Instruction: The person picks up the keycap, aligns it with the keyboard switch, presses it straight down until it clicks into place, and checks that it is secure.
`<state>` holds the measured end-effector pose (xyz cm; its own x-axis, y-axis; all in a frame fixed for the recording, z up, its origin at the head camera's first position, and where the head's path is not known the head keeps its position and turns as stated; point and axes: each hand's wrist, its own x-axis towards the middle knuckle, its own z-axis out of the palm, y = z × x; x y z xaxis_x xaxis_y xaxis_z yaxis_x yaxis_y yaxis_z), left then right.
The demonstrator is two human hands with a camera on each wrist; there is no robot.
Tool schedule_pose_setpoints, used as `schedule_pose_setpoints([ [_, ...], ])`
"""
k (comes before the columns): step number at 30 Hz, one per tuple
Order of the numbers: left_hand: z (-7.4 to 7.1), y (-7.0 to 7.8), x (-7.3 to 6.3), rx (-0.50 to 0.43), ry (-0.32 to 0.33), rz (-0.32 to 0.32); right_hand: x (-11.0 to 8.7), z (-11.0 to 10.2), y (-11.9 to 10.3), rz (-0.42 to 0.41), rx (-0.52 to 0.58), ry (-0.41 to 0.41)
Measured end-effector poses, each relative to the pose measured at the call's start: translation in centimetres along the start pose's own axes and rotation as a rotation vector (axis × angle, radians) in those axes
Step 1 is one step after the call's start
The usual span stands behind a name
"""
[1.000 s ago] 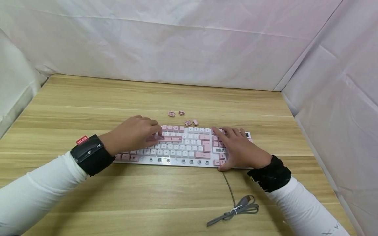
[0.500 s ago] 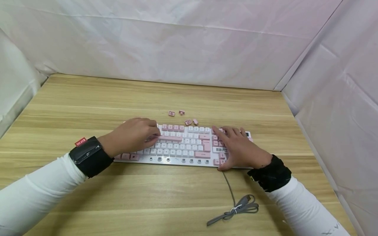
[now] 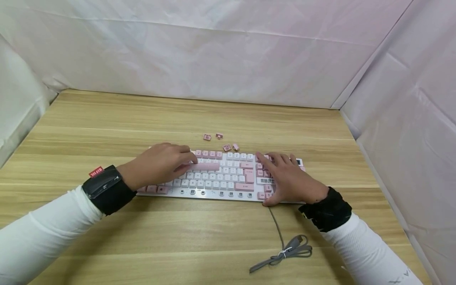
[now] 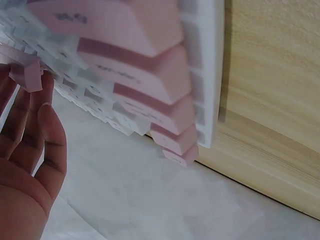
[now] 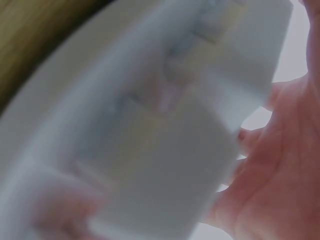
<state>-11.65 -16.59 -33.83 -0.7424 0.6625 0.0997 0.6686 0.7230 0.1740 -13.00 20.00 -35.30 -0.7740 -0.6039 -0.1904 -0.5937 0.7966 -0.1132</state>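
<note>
A white and pink keyboard [image 3: 208, 194] lies on the wooden table, its front row showing several bare switches without caps. Over its middle rows, my left hand [image 3: 164, 164] pinches a pink spacebar keycap [image 3: 206, 166] by its left end, smooth face up in the head view. In the left wrist view, the thumb and fingers of the left hand [image 4: 30, 145] are at the end of the spacebar keycap [image 4: 31, 75]. Across the keyboard's right end, my right hand [image 3: 292, 180] grips it, thumb at the front edge and fingers toward the back edge. The right wrist view is blurred.
Behind the keyboard lie several loose pink keycaps, among them one keycap [image 3: 207, 137] and another keycap [image 3: 227, 147]. A tied grey cable [image 3: 292, 252] lies in front, leading from the keyboard. White cloth [image 3: 213, 51] hangs behind and beside the table [image 3: 185, 241].
The left fingers have rolled the spacebar keycap over: its underside with stems showed before, and now its smooth pink top shows. The right hand and keyboard have stayed put.
</note>
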Motion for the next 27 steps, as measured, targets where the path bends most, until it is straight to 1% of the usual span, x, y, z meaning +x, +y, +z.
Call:
schedule_pose_setpoints([
  [5,0.1,0.0,0.0,0.037,0.033,0.025,0.0,0.0,0.0,0.003,0.003,-0.003],
  [13,0.5,0.3,0.2,0.052,0.051,0.069,0.0,0.1,0.1,-0.003,0.005,0.007],
  [16,0.6,0.4,0.3,0.058,0.044,0.068,0.0,0.1,0.1,0.0,0.012,0.004],
  [21,0.6,0.6,0.4,0.061,0.036,0.047,-0.1,0.0,0.0,0.003,0.013,-0.005],
  [27,0.5,1.3,0.0,0.037,0.059,0.05,-0.1,-0.1,0.2,0.018,0.023,-0.022],
])
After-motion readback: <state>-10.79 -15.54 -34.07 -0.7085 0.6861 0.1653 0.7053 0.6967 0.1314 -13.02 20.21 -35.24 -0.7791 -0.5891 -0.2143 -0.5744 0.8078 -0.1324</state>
